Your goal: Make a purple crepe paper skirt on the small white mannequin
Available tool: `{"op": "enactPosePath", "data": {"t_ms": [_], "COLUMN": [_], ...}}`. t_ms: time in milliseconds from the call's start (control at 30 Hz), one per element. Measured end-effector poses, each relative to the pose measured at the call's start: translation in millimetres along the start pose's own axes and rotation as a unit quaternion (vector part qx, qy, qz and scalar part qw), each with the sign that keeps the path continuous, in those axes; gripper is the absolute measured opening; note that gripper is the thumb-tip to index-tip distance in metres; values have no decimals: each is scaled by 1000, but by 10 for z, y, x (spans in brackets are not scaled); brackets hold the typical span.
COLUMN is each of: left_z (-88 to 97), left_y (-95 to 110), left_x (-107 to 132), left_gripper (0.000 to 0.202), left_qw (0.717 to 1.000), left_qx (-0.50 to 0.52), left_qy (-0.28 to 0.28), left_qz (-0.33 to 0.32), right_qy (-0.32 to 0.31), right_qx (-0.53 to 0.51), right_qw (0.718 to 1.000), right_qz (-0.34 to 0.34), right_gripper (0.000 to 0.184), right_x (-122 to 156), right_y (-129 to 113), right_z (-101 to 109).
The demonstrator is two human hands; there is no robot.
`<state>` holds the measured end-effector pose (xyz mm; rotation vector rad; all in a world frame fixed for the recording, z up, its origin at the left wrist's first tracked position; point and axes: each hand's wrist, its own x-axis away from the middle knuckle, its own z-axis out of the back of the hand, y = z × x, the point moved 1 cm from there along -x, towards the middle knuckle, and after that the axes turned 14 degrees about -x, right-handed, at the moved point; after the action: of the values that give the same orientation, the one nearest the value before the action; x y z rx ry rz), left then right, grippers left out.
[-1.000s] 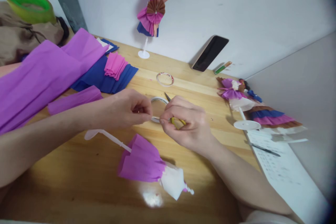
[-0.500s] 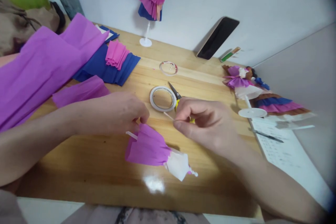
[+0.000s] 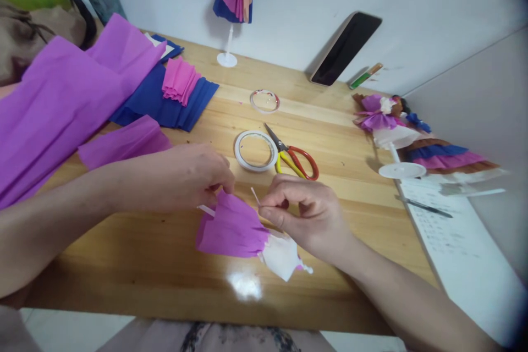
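Observation:
A small paper doll (image 3: 243, 234) with a purple pleated crepe skirt and a white bodice lies on the wooden table (image 3: 136, 264) in front of me. My left hand (image 3: 193, 176) is closed, pinching the top edge of the purple skirt. My right hand (image 3: 303, 214) is closed too, pinching a short strip of white tape (image 3: 255, 196) just above the skirt. A white tape roll (image 3: 256, 150) and red and yellow scissors (image 3: 295, 158) lie just behind my hands.
Purple crepe sheets (image 3: 61, 99), blue crepe (image 3: 165, 104) and a pink pleated piece (image 3: 179, 81) cover the left side. A dressed doll on a stand (image 3: 233, 0) stands at the back wall; another doll (image 3: 408, 146) lies at right beside a printed sheet (image 3: 454, 253). A phone (image 3: 345, 48) leans on the wall.
My right hand has let go of the scissors, which now lie beside the tape roll. It has carried the tape strip down to the purple skirt. My left hand now pinches the skirt.

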<state>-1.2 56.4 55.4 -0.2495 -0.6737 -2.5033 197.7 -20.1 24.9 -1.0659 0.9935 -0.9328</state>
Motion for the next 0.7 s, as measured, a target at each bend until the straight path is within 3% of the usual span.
{"op": "enactPosePath", "data": {"t_ms": [233, 400, 600, 700], "left_z": [-51, -2, -29, -30], "left_y": [-37, 4, -3, -37], "left_x": [-30, -34, -60, -52], "left_gripper": [22, 21, 20, 20], "left_qw": [995, 995, 995, 997], "left_qx": [-73, -70, -64, -34], "left_qy": [42, 60, 71, 67], "left_qz": [-53, -41, -3, -23], "right_qy": [8, -7, -100, -139], "right_qx": [-30, -30, 36, 103], "right_qw": [999, 999, 992, 978], "right_qz": [-10, -9, 72, 115], "right_gripper": [14, 13, 16, 20], "right_x": [-5, 13, 27, 29], "right_y": [63, 71, -17, -57], "right_z": [38, 29, 9, -21]}}
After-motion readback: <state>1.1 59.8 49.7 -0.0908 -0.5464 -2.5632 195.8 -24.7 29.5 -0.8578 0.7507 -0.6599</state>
